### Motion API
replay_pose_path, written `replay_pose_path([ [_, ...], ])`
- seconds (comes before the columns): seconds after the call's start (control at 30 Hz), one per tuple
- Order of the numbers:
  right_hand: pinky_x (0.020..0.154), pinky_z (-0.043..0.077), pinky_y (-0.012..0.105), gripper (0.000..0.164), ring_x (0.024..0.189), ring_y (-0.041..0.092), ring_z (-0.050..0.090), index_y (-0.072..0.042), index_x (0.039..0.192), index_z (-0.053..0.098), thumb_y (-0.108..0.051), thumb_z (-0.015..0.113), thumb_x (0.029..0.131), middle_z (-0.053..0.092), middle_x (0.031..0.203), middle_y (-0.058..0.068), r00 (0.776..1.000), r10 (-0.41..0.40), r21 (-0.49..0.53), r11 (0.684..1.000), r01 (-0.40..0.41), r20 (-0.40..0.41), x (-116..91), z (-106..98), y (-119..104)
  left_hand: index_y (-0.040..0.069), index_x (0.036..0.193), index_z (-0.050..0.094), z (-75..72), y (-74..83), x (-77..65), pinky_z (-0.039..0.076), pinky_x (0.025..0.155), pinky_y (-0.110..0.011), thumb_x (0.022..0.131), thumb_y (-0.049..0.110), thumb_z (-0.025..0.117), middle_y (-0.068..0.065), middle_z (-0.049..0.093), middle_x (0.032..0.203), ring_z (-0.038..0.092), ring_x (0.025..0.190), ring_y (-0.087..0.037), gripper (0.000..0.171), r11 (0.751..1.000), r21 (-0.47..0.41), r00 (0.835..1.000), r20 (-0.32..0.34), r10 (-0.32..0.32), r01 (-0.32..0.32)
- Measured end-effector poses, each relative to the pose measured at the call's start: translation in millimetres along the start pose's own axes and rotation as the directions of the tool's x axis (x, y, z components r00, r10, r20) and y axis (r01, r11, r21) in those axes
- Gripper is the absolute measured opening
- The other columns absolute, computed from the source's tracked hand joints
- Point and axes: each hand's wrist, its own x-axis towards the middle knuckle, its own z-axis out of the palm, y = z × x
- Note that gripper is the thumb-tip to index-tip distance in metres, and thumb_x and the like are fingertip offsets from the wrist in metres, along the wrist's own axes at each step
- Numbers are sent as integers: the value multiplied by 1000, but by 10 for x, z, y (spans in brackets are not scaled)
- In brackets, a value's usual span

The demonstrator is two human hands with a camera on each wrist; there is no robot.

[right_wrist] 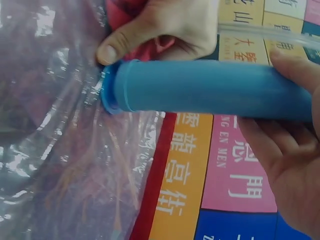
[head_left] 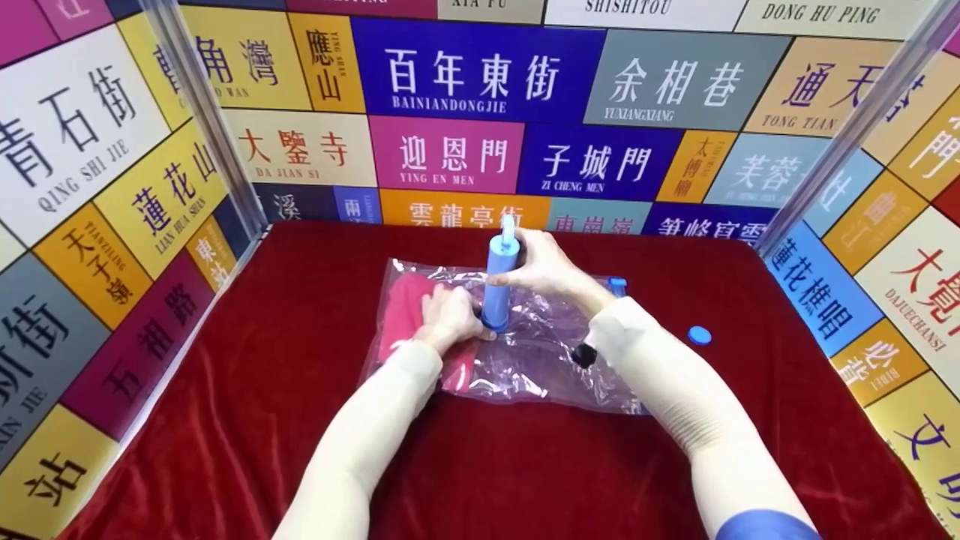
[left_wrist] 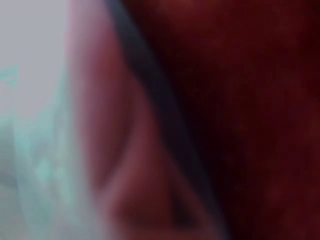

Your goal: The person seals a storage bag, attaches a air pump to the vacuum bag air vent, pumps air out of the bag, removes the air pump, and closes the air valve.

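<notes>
A blue hand pump (head_left: 501, 259) stands upright on a clear plastic bag (head_left: 517, 371), its handle at the top. My right hand (head_left: 551, 266) grips the pump's barrel near its upper end. At the pump's foot, my left hand (head_left: 450, 319) holds the round blue valve (right_wrist: 109, 90). Its thumb lies on the plastic at the valve's rim in the right wrist view, with the fingers partly hidden. A folded pinkish-red cloth (head_left: 409, 300) lies inside the bag's left part, under and beside the left hand. The left wrist view is too blurred for detail.
A round blue cap (head_left: 700, 334) lies on the dark red velvet cloth (head_left: 525, 465) to the right. A small blue piece (head_left: 617, 285) shows at the bag's far right, behind my right wrist. Sign-covered walls (head_left: 480, 75) close in the back and sides.
</notes>
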Motion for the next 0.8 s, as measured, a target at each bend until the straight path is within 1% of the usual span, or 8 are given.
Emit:
replay_pose_path([
  [0.1, 95, 61, 38, 52, 103, 27, 75, 1, 123, 67, -10, 93, 80, 77, 111, 13, 992, -23, 123, 992, 7, 125, 73, -70, 24, 34, 108, 84, -18, -7, 1, 39, 105, -51, 56, 60, 100, 4, 77, 113, 51, 114, -27, 60, 1000, -8, 1000, -5, -4, 4],
  [0.17, 99, 59, 39, 50, 107, 29, 74, 5, 125, 66, -3, 90, 82, 77, 114, 17, 986, -21, 177, 984, -9, 166, 105, -100, 45, 34, 111, 84, -21, -6, 1, 39, 107, -51, 56, 60, 100, 4, 78, 115, 51, 116, -27, 64, 1000, -14, 1000, -1, -3, 3],
  [0.27, 98, 59, 38, 51, 106, 28, 75, 4, 126, 65, -7, 90, 82, 77, 114, 15, 987, -1, 134, 991, -21, 161, 113, -100, 58, 33, 115, 82, -13, -11, 9, 37, 109, -52, 56, 59, 100, 4, 77, 119, 51, 118, -27, 67, 1000, -23, 1000, 10, -8, 8],
  [0.33, 94, 61, 37, 55, 101, 25, 75, -1, 125, 66, -17, 93, 81, 77, 112, 11, 992, 13, 47, 999, -19, 122, 92, -76, 45, 34, 115, 83, -9, -15, 11, 37, 109, -52, 57, 58, 101, 4, 77, 120, 51, 118, -27, 66, 1000, -21, 1000, 14, -12, 12],
  [0.43, 86, 62, 37, 60, 93, 21, 74, -8, 122, 66, -30, 97, 76, 76, 107, 5, 999, 18, -71, 997, -15, 42, 50, -24, 18, 34, 113, 83, -9, -19, 10, 37, 108, -51, 56, 57, 101, 5, 77, 118, 51, 117, -27, 64, 1000, -18, 1000, 9, -9, 10],
  [0.57, 83, 60, 37, 64, 89, 20, 71, -11, 118, 66, -39, 99, 71, 75, 102, 3, 997, 15, -128, 992, -24, -70, 20, 61, -4, 35, 109, 84, -32, -21, -25, 39, 105, -51, 56, 59, 100, 4, 78, 113, 51, 116, -27, 60, 1000, -11, 1000, -16, 10, -10],
  [0.7, 81, 59, 38, 66, 88, 21, 72, -15, 117, 67, -43, 100, 67, 76, 99, 2, 979, 22, -170, 984, -57, -203, -4, 164, 4, 34, 103, 86, -28, -17, -41, 39, 105, -51, 58, 58, 100, 2, 78, 113, 52, 116, -29, 52, 1000, -7, 1000, -18, 18, -19],
  [0.8, 76, 59, 40, 65, 83, 23, 72, -16, 112, 68, -46, 100, 64, 76, 92, 3, 947, 29, -206, 973, -100, -319, -20, 245, 20, 33, 102, 86, -17, -9, -40, 40, 104, -51, 60, 59, 99, 0, 78, 114, 52, 115, -30, 51, 1000, 5, 1000, -12, 27, -27],
])
